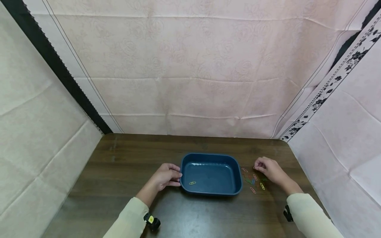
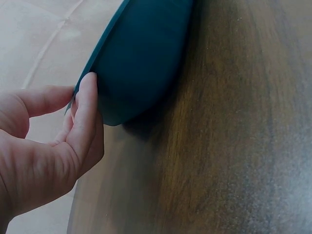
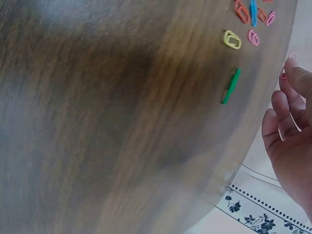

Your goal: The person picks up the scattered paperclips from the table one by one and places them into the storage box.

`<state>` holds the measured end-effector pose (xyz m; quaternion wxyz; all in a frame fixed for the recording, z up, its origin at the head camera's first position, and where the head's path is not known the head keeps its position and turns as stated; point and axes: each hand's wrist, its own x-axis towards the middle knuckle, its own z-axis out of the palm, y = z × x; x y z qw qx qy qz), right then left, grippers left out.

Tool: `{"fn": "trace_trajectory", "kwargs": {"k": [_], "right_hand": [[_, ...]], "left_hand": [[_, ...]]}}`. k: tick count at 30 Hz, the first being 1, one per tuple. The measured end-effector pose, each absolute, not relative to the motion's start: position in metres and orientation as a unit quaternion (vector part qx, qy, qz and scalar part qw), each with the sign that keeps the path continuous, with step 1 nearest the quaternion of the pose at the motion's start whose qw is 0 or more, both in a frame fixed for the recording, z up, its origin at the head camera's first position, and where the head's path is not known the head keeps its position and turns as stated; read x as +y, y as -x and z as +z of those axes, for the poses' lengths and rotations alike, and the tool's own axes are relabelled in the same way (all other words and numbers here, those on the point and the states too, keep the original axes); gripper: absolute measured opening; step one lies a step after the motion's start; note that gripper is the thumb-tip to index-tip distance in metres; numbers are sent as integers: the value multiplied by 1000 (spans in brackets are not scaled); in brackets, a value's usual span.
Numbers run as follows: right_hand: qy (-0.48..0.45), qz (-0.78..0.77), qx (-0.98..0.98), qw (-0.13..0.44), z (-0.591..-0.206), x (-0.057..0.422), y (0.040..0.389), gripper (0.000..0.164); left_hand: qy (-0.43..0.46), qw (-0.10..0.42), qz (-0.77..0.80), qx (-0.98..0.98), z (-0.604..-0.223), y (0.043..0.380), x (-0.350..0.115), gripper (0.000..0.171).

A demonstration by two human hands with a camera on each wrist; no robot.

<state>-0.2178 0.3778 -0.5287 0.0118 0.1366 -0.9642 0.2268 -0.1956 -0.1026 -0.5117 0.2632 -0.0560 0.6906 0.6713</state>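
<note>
A blue rectangular tray [image 1: 211, 191] stands on the wooden table with one yellow paper clip [image 1: 192, 182] inside, near its left end. My left hand [image 1: 167, 176] grips the tray's left rim; in the left wrist view the thumb and fingers [image 2: 87, 102] pinch the wall between them. To the right of the tray, my right hand [image 1: 269, 169] pinches a pinkish paper clip [image 3: 292, 55] between thumb and index finger, its loop poking out past the fingertips. Loose paper clips, among them a yellow one [image 3: 232, 40] and a green one [image 3: 231, 86], lie beside this hand.
Several colored clips, including a blue one [image 3: 253, 12], are scattered between the tray and my right hand. Pale patterned cloth [image 1: 190, 66] hangs behind the table [image 1: 134, 148], and more cloth borders it on both sides.
</note>
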Motion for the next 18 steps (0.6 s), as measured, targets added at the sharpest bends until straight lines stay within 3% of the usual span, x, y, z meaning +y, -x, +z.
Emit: {"fn": "trace_trajectory", "kwargs": {"k": [18], "right_hand": [[-174,245,-953,28,-503,352,212,10]], "left_hand": [[58,264,668,694,-510,195,-103,30]]}}
